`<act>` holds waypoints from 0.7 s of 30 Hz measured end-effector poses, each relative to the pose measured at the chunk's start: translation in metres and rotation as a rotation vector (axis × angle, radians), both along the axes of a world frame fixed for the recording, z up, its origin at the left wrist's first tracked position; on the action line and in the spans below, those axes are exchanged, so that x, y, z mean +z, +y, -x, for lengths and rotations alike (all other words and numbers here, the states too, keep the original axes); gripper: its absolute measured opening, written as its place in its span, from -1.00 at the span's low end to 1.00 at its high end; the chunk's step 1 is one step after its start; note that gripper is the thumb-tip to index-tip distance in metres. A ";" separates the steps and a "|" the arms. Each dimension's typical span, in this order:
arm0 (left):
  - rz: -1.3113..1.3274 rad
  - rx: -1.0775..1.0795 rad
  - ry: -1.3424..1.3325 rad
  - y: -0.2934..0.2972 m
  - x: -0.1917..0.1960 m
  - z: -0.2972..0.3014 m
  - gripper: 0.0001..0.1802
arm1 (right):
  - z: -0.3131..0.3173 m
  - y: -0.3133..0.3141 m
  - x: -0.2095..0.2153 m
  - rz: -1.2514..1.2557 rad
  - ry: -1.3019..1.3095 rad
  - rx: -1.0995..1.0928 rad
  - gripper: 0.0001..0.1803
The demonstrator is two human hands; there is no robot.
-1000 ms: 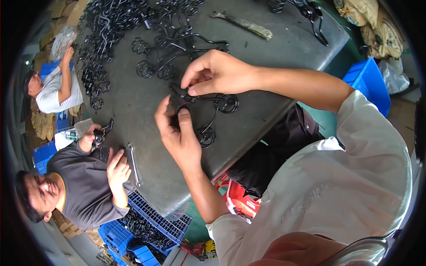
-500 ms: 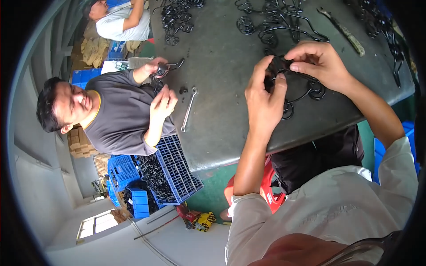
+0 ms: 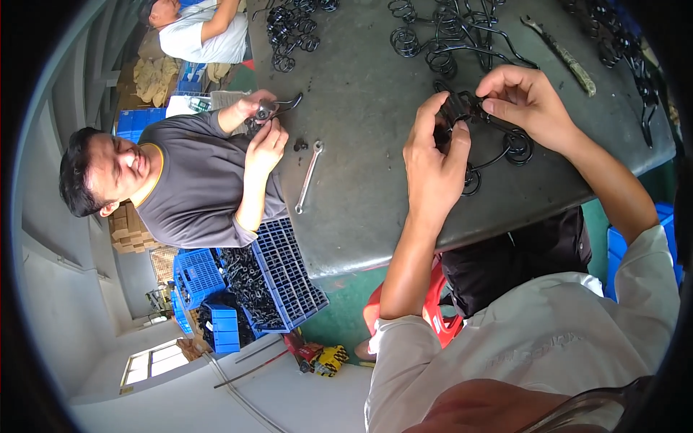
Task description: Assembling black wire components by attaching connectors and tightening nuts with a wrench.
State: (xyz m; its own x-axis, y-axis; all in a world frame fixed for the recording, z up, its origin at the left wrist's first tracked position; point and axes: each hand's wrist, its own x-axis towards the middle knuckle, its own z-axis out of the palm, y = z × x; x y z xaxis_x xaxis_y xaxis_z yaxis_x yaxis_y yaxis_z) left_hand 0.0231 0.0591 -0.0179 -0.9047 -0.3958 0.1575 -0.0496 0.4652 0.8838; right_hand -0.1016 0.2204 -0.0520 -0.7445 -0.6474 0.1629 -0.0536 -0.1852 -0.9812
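Note:
My left hand (image 3: 437, 162) is wrapped round a dark, block-like part (image 3: 455, 108), thumb on its near side. Just to its right, my right hand (image 3: 533, 112) pinches the end of a small black piece (image 3: 476, 107) between thumb and fingers; its exact kind is hard to make out. Below the hands, a black bent-wire spring (image 3: 517, 147) with round coils lies on the dark table (image 3: 354, 130). Whether the spring joins the held part is hidden by my fingers. Beyond the hands is a pile of similar wire springs (image 3: 449, 43).
Across the left edge, a co-worker (image 3: 206, 180) holds a similar black part. A wrench (image 3: 309, 177) lies near them, with more springs (image 3: 292, 32) farther back. A long worn tool (image 3: 559, 54) and another spring pile (image 3: 635, 72) sit right. Blue crates (image 3: 289, 270) stand below.
My right hand has drawn slightly away from the left, showing more of the small piece between them. The co-worker's lower hand has moved up to their part.

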 end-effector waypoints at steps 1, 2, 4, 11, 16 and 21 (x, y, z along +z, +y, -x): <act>0.003 -0.003 -0.001 0.000 0.000 0.001 -0.56 | 0.000 0.001 0.000 -0.002 -0.001 -0.004 -0.86; 0.009 -0.001 -0.002 0.000 0.000 0.000 -0.56 | 0.001 0.001 -0.001 -0.001 0.004 0.002 -0.85; 0.005 -0.002 0.000 0.001 0.000 -0.001 -0.56 | 0.001 0.002 -0.002 0.000 0.008 0.009 -0.85; -0.004 -0.006 0.002 -0.001 -0.001 -0.002 -0.56 | 0.000 0.001 0.002 -0.014 0.017 0.010 -0.85; 0.008 -0.011 0.018 -0.001 -0.006 -0.002 -0.55 | -0.002 0.003 0.004 -0.015 0.011 0.027 -0.84; -0.041 -0.017 -0.026 0.001 -0.006 -0.003 -0.55 | 0.000 0.008 -0.001 -0.015 0.001 0.035 -0.82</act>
State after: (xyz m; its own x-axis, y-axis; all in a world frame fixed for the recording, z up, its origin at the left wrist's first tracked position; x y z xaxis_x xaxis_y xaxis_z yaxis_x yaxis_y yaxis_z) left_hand 0.0259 0.0606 -0.0236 -0.9149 -0.3861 0.1176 -0.0657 0.4299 0.9005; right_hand -0.1016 0.2286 -0.0528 -0.7210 -0.6756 0.1539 -0.0486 -0.1722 -0.9839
